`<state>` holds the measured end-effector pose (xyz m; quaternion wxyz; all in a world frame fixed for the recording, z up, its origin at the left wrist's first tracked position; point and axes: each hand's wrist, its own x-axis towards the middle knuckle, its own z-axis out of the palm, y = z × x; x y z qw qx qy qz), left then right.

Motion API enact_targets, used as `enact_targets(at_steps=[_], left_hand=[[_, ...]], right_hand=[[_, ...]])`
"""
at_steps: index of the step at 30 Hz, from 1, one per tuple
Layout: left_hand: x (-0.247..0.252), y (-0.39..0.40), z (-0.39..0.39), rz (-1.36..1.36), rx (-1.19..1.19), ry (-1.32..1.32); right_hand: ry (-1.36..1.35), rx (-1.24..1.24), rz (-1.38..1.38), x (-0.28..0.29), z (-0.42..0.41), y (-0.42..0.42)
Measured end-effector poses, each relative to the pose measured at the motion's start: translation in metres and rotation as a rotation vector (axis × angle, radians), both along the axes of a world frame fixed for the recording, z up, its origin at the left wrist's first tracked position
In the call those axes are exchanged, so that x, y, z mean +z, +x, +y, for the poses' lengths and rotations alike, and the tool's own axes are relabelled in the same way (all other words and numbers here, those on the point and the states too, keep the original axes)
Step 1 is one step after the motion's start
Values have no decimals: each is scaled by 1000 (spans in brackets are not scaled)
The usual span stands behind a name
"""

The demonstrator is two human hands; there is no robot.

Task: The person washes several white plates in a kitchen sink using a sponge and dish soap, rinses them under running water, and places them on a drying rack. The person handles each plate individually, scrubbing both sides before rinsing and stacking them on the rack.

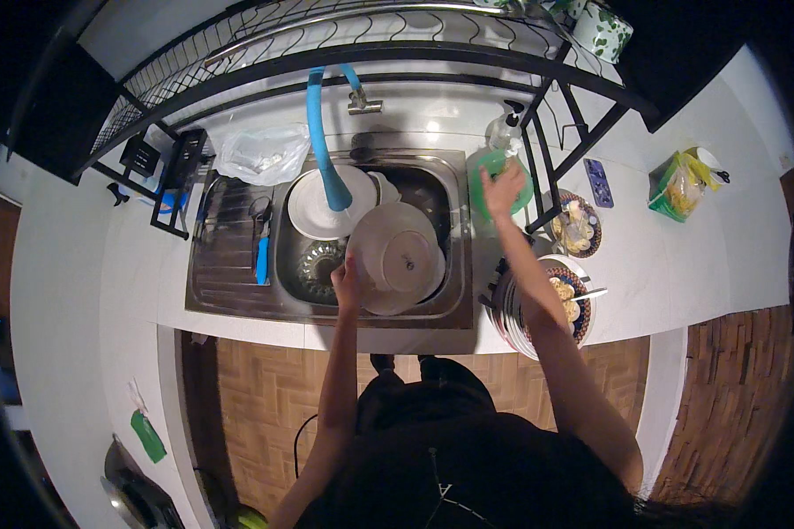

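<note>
My left hand [347, 283] grips the rim of a large pale plate [397, 258], which is tilted over the sink with its underside showing. At the right of the sink my right hand [503, 188] reaches into a green plastic bowl [483, 198]; its fingertips are partly hidden, and whether they hold anything cannot be told. A blue flexible faucet hose [319, 132] hangs over a white plate [317, 218] in the steel sink [462, 264]. A ribbed glass dish [319, 268] lies below that plate. Behind the bowl stands a pump bottle [505, 132].
A black dish rack [370, 49] spans above the sink. Stacked plates [513, 317] with food stand under my right forearm, beside a patterned bowl [595, 231]. A plastic bag [261, 155] and a blue-handled utensil [263, 261] lie at the left drainboard.
</note>
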<state>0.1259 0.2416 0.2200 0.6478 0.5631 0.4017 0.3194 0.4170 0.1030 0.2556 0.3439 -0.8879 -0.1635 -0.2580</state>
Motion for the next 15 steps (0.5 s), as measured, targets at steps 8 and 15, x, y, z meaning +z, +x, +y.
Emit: enact_targets(at_steps=[8, 15], left_hand=[[-5, 14, 17, -162, 17, -305], [-36, 28, 60, -227, -103, -354]], right_hand=[[328, 737, 1098, -46, 26, -73], [758, 769, 1455, -21, 18, -97]])
